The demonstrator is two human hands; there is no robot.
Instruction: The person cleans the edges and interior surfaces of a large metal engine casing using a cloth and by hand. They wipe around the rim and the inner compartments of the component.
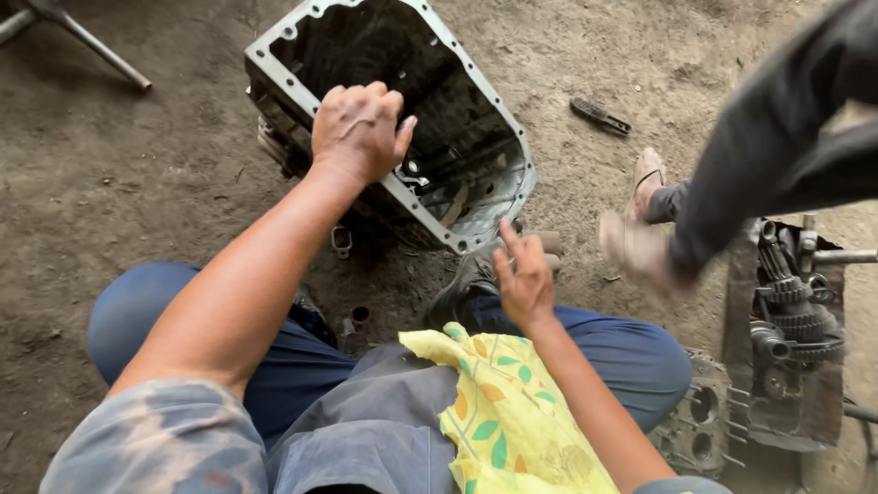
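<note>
Dirt floor (119,183), brown and gritty, fills most of the head view. On it, top centre, an open metal gearbox housing (476,110) lies mouth up, with a pale bolt-holed flange around its rim and a dark, oily inside. Far right, a gear shaft assembly (791,320) rests on a rusty plate; stacked toothed gears are visible. Beside it, lower, a grey cast cover (700,421) with round bores.

The person squats, blue trousers at both knees, with a yellow leaf-print cloth (512,412) draped over the lap.

Left hand (358,128): fingers curled down over the near-left flange of the housing, gripping the rim, thumb out to the right. Right hand (523,274): open, fingers spread and raised, empty, just below the housing's lower corner; not touching it as far as can be told.

A second person's dark sleeve and blurred sandalled foot (645,229) enter from the upper right.

Small items: a dark tool (600,115) on the dirt, upper right of the housing; a small metal link (341,241) beneath the left wrist.
</note>
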